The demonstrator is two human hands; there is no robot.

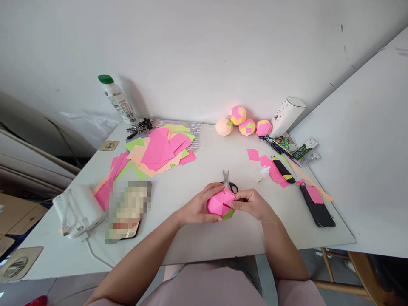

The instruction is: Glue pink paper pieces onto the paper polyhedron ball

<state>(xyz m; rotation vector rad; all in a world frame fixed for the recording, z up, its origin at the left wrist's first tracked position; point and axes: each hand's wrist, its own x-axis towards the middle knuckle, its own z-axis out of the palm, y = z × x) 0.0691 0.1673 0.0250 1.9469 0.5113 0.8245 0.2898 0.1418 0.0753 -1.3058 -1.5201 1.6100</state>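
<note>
A pink folded-paper ball (218, 205) with a green part at its lower edge is held over the front middle of the table. My left hand (200, 205) wraps round its left side, thumb below and fingers above. On the ball's right side, my right hand (250, 203) pinches a pink paper edge beside a dark open slit. Scissors (226, 176) with black handles lie just behind the ball, blades slightly apart and pointing to the wall. Several finished paper balls (237, 115) in pink, peach, yellow and green stand near the wall.
Pink, peach and green papers (157, 148) are heaped back left, near keys and a bottle (117, 100). A phone (129, 212) and white power bank (79, 210) lie left. On the right are pink squares (272, 170), a cutter (283, 170), pens and a black case (317, 206).
</note>
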